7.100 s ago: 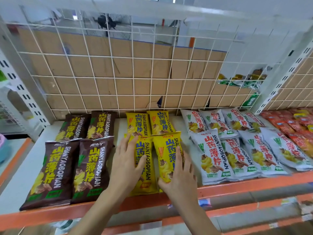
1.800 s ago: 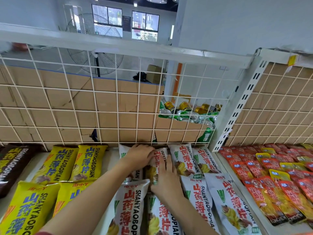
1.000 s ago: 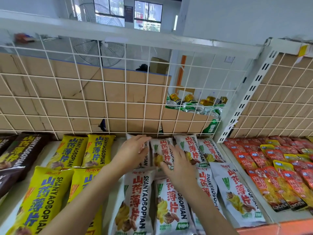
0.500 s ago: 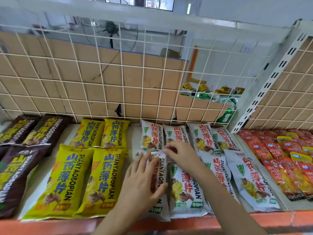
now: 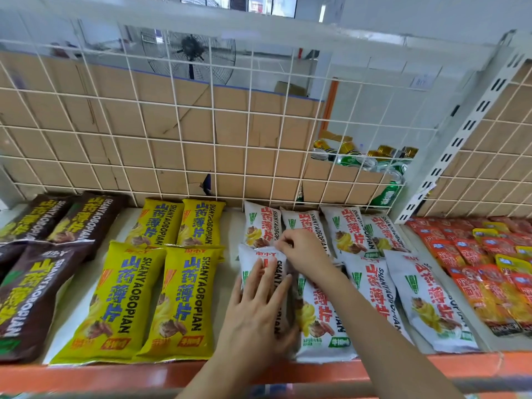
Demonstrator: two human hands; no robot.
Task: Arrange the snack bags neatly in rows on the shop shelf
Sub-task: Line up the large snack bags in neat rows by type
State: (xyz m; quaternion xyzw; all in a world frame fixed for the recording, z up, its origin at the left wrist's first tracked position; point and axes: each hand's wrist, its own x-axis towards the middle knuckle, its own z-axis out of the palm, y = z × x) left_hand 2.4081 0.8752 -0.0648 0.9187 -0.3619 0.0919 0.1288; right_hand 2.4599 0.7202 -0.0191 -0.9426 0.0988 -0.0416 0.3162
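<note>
Low centre of the frame, on the shelf [image 5: 230, 231], lies a front-row white snack bag [image 5: 253, 256]; the left hand [image 5: 256, 315] presses it flat, fingers straight; the right hand [image 5: 305, 251] pinches its top edge with curled fingers; yellow bags [image 5: 178, 300] lie in two rows just left, brown bags [image 5: 31, 289] beyond.

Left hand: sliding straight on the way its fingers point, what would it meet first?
Probably the right hand, which pinches the top seam of the white bag under the left hand; just past it lies the rear white bag. Depth is unclear.
</note>
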